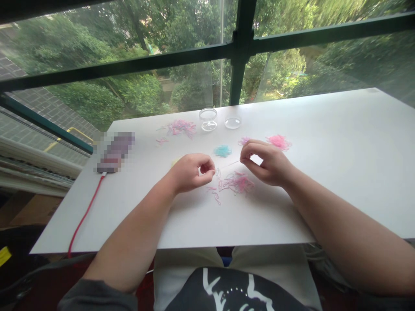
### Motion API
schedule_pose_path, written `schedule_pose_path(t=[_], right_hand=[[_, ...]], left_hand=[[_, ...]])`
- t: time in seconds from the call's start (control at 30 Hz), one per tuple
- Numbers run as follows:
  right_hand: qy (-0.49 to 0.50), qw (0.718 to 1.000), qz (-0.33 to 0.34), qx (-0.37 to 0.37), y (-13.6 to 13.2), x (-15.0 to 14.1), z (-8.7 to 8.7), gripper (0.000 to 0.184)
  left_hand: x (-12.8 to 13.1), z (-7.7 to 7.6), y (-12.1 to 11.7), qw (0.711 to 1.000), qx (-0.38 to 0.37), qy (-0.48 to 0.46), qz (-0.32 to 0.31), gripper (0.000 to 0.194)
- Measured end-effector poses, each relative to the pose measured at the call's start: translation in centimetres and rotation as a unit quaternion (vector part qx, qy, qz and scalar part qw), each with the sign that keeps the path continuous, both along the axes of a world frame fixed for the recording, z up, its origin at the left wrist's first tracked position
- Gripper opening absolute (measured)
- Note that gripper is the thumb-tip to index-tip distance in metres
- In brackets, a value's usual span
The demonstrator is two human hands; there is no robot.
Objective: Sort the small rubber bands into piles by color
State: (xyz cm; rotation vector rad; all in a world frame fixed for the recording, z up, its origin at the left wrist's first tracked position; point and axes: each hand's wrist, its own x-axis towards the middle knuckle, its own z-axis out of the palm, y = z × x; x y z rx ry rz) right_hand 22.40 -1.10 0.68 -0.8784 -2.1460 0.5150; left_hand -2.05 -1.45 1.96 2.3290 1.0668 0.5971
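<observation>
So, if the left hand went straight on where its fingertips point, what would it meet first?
Probably the thin strand, then the right hand beyond it, though depth is hard to judge here.

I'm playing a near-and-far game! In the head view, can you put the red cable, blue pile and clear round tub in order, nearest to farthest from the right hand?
From the right hand:
1. Blue pile: just left of its fingers.
2. Clear round tub: left, farther back.
3. Red cable: far left.

A white table (pixel 343 151) stands by dark-framed windows (pixel 240 47) — daylight, green trees (pixel 94 47) beyond.
</observation>
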Motion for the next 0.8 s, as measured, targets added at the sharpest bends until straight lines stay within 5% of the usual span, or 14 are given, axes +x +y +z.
schedule_pose_path(t=[0.2, 0.47, 0.8], right_hand=[[-0.004, 0.997, -0.080, -0.017, 0.8, 1.0, -0.4, 0.007], [-0.151, 0.984, -0.010, -0.093, 0.5, 0.4, -0.8, 0.004], [-0.176, 0.979, 0.010, -0.105, 0.5, 0.2, -0.8, 0.009]], left_hand=[[-1.7, 0.5, 0.7, 0.996, 0.041, 0.055, 0.057, 0.009], [-1.6, -0.1, 1.1, 0.995, 0.020, 0.091, 0.045, 0.011], [-1.5, -0.3, 1.0, 0.994, 0.007, 0.100, 0.031, 0.011]])
